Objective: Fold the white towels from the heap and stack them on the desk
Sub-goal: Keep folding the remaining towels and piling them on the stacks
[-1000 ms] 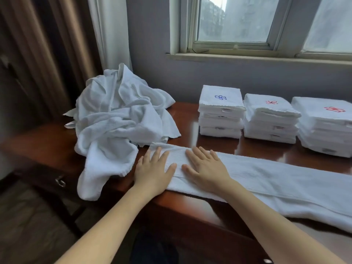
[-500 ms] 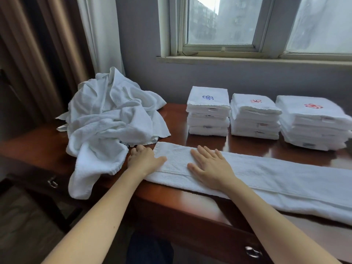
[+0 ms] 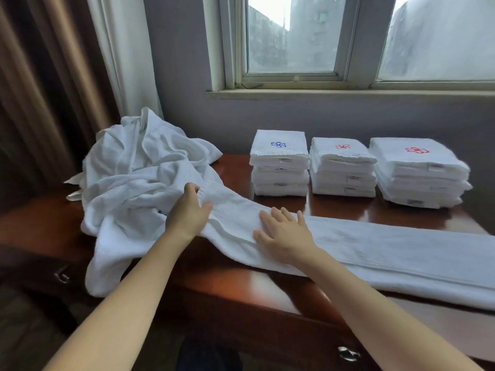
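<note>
A long white towel (image 3: 388, 253), folded lengthwise into a strip, runs across the front of the wooden desk (image 3: 348, 212) and off to the right. My left hand (image 3: 188, 210) grips the strip's left end and holds it lifted off the desk. My right hand (image 3: 284, 231) lies flat on the strip just to the right, fingers spread. A heap of crumpled white towels (image 3: 134, 170) sits at the desk's left end, one piece hanging over the front edge. Three stacks of folded towels stand at the back: one with a blue emblem (image 3: 280, 163) and two with red emblems (image 3: 342, 167) (image 3: 417, 172).
A grey wall with a window sill (image 3: 348, 93) rises right behind the stacks. Brown and white curtains (image 3: 67, 76) hang at the left. Metal drawer handles (image 3: 347, 353) show on the desk's front below the strip.
My left hand went from lying flat on the strip's left end to curling round it and raising it. The right hand stayed flat on the strip. The camera moved a little.
</note>
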`<state>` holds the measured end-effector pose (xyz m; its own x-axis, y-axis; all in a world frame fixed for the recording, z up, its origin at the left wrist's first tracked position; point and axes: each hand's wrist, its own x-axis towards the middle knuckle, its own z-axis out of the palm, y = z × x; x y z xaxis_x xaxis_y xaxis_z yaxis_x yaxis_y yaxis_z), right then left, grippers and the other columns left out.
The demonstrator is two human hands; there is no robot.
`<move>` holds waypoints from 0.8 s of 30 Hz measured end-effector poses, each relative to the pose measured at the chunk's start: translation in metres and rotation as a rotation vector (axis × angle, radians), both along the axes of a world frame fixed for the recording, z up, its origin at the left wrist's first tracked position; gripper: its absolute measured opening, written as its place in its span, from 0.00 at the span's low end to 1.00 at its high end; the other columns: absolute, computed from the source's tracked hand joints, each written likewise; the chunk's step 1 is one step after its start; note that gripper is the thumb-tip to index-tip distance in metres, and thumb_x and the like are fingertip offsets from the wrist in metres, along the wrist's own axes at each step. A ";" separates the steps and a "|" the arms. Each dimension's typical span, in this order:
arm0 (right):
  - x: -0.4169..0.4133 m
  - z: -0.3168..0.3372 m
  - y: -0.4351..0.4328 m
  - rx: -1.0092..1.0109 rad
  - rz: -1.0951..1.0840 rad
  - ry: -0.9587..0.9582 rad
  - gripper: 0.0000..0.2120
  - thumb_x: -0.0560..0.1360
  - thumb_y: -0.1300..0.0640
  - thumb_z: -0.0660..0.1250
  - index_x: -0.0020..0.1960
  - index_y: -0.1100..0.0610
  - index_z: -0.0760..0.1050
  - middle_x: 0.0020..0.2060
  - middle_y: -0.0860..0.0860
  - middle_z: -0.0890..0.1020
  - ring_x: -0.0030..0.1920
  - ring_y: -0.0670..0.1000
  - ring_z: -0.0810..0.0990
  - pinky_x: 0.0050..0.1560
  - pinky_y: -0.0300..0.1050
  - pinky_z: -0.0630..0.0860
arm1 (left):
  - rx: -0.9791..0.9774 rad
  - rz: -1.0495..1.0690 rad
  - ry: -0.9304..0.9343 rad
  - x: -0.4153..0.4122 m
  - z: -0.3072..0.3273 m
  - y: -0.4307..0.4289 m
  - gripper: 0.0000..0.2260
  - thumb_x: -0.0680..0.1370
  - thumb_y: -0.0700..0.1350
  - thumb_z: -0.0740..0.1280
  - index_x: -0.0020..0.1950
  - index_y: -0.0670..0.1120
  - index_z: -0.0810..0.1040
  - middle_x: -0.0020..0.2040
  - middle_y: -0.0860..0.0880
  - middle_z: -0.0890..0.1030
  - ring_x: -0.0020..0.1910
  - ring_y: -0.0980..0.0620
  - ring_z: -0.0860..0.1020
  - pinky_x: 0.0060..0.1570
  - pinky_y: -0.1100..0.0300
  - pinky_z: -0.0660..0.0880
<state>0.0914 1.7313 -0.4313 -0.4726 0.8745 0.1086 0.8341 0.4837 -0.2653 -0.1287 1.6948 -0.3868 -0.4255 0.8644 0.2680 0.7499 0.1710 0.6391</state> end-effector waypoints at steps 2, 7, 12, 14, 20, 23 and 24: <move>-0.013 -0.002 -0.003 -0.070 0.007 -0.029 0.29 0.80 0.39 0.49 0.77 0.49 0.54 0.77 0.53 0.57 0.78 0.56 0.49 0.76 0.62 0.39 | 0.059 0.025 0.030 -0.010 0.005 -0.005 0.17 0.77 0.45 0.68 0.63 0.46 0.67 0.56 0.48 0.78 0.53 0.44 0.76 0.48 0.52 0.71; -0.060 -0.012 -0.016 -0.050 0.077 -0.026 0.28 0.81 0.42 0.47 0.78 0.50 0.52 0.78 0.56 0.52 0.78 0.56 0.45 0.76 0.62 0.40 | 0.175 0.058 0.052 -0.031 0.023 -0.018 0.23 0.76 0.44 0.70 0.70 0.51 0.67 0.63 0.46 0.77 0.60 0.44 0.76 0.48 0.56 0.67; -0.079 0.004 -0.019 -0.243 0.204 0.278 0.26 0.82 0.46 0.53 0.78 0.50 0.56 0.76 0.49 0.63 0.78 0.50 0.53 0.76 0.51 0.45 | 0.316 0.014 0.046 -0.030 0.040 -0.024 0.23 0.76 0.43 0.70 0.69 0.52 0.69 0.59 0.51 0.79 0.51 0.53 0.76 0.41 0.63 0.69; -0.071 0.019 -0.018 -0.520 0.195 0.682 0.23 0.82 0.49 0.56 0.76 0.52 0.64 0.71 0.45 0.71 0.74 0.47 0.63 0.69 0.43 0.59 | 0.343 -0.047 -0.035 -0.018 0.044 -0.020 0.23 0.75 0.43 0.71 0.69 0.52 0.70 0.58 0.52 0.79 0.51 0.52 0.77 0.45 0.60 0.72; -0.003 0.059 0.000 -0.948 0.056 1.368 0.26 0.81 0.39 0.55 0.70 0.56 0.70 0.64 0.56 0.79 0.61 0.55 0.80 0.54 0.54 0.80 | 0.285 -0.343 -0.184 0.064 0.042 -0.001 0.24 0.76 0.52 0.71 0.70 0.55 0.67 0.50 0.58 0.78 0.50 0.58 0.78 0.46 0.64 0.75; 0.041 0.069 0.005 -0.968 0.136 1.367 0.26 0.79 0.39 0.57 0.60 0.57 0.80 0.60 0.54 0.82 0.57 0.54 0.82 0.52 0.51 0.80 | 0.169 -0.470 -0.219 0.109 0.036 0.005 0.29 0.75 0.57 0.71 0.73 0.57 0.64 0.50 0.56 0.79 0.52 0.57 0.80 0.50 0.58 0.77; 0.053 0.069 0.006 -0.971 0.129 1.358 0.25 0.78 0.40 0.59 0.58 0.57 0.81 0.58 0.54 0.83 0.55 0.54 0.83 0.53 0.51 0.80 | 0.116 -0.511 -0.229 0.121 0.035 0.006 0.31 0.76 0.58 0.71 0.75 0.56 0.61 0.51 0.56 0.80 0.54 0.56 0.80 0.53 0.56 0.76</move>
<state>0.1443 1.7371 -0.3628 -0.5651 0.8235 -0.0499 -0.2655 -0.2388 -0.9341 -0.0073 1.7010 -0.3515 -0.0192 0.9460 0.3235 0.5589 -0.2581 0.7880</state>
